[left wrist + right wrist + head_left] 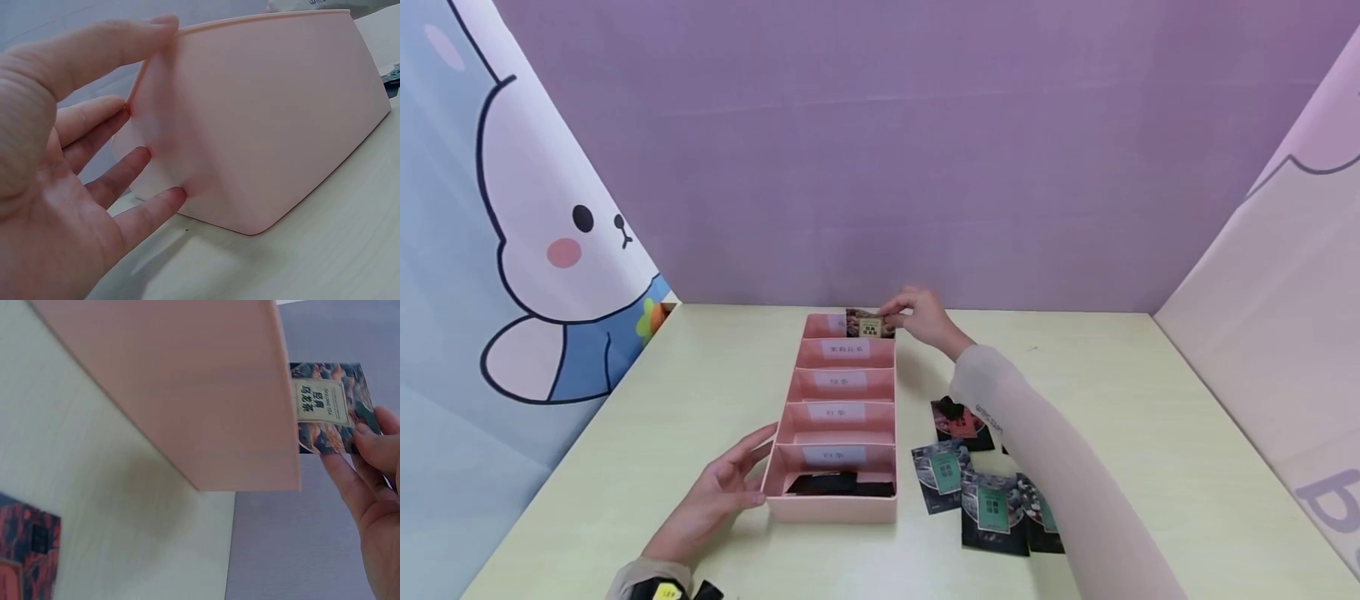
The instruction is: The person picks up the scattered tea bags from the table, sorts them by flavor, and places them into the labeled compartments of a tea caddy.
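A pink divided box [833, 510] stands on the table, its compartments in a row with white labels. My right hand [925, 321] pinches a patterned oolong tea packet [870, 325] by its edge at the far compartment. In the right wrist view this tea packet [325, 407] sticks up past the box rim, its lower part hidden behind the wall. At the box's near left corner is my left hand [722, 492]. In the left wrist view its fairly straight fingers [153, 209] touch the wall and the thumb reaches the rim. Dark packets [831, 483] lie in the nearest compartment.
Right of the box lie a red-labelled tea packet [961, 427] and several green-labelled packets [992, 512], partly under my right forearm. A purple backdrop [925, 167] rises behind the table; printed side panels [572, 333] flank it.
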A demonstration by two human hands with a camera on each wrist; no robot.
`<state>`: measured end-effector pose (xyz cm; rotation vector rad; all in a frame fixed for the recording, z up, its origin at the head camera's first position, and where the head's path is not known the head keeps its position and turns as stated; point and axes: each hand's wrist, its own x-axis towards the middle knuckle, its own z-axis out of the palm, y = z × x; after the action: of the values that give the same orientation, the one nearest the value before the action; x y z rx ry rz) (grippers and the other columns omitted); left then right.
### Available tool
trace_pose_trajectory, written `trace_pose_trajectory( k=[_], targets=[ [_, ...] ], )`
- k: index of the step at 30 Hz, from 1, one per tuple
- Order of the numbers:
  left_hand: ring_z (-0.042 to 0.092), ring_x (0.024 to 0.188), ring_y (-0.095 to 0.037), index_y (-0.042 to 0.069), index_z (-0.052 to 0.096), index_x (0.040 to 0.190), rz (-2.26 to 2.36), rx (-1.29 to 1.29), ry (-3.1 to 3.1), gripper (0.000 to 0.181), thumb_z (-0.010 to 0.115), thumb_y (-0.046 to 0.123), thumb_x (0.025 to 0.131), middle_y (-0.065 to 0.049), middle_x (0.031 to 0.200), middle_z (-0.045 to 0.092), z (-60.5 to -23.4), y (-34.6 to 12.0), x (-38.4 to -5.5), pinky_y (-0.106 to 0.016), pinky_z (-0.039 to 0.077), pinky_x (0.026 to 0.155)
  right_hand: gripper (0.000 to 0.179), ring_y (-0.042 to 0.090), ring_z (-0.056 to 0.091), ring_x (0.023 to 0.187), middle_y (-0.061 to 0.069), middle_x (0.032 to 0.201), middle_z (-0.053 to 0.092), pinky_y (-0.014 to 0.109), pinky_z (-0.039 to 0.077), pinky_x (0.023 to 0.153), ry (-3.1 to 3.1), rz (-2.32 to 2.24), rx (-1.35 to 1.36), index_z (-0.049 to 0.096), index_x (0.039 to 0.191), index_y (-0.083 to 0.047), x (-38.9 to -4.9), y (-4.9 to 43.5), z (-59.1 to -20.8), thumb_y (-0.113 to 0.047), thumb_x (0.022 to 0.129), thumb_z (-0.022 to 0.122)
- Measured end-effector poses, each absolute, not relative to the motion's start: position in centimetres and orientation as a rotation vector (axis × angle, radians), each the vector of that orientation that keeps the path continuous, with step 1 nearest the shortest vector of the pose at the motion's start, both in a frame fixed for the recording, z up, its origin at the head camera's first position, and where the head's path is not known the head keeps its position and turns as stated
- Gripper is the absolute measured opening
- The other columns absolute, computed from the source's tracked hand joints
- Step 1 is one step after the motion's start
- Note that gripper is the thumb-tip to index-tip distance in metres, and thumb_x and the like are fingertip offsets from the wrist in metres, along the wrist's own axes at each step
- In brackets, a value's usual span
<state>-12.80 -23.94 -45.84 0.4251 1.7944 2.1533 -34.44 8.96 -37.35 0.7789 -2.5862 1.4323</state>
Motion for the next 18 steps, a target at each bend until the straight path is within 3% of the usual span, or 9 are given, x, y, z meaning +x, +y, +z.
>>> trace_pose_trajectory(
  k=[2, 7, 18],
  targets=[
    [0.04, 0.136, -0.003, 0.003, 0.028, 0.156, 2.149, 0.422, 1.793, 0.08, 0.064, -0.012, 0.086, 0.003, 0.158, 0.032, -45.9, -23.9, -12.9, -0.023, 0.038, 0.107, 0.014, 0.024, 0.057, 0.09, 0.008, 0.09, 0.062, 0.038, 0.053, 0.079, -2.618, 1.417, 0.815, 0.078, 0.098, -0.003, -34.3, 9.1, -37.6, 0.003, 0.088, 0.072],
    [0.038, 0.138, -0.005, 0.001, 0.027, 0.155, 2.162, 0.478, 1.772, 0.08, 0.063, -0.014, 0.086, 0.005, 0.157, 0.034, -46.1, -24.0, -12.9, -0.024, 0.036, 0.108, 0.012, 0.022, 0.06, 0.087, 0.007, 0.092, 0.064, 0.033, 0.053, 0.072, -2.653, 1.359, 0.907, 0.079, 0.098, -0.003, -34.1, 9.3, -38.2, 0.001, 0.089, 0.071],
    [0.04, 0.137, -0.006, 0.0, 0.027, 0.155, 2.165, 0.5, 1.771, 0.078, 0.062, -0.015, 0.087, -0.001, 0.158, 0.032, -45.8, -23.9, -12.9, -0.023, 0.037, 0.108, 0.014, 0.021, 0.059, 0.088, 0.006, 0.094, 0.065, 0.032, 0.052, 0.074, -2.687, 1.048, 1.116, 0.078, 0.1, -0.003, -33.6, 9.1, -38.6, 0.001, 0.092, 0.067]
  ],
)
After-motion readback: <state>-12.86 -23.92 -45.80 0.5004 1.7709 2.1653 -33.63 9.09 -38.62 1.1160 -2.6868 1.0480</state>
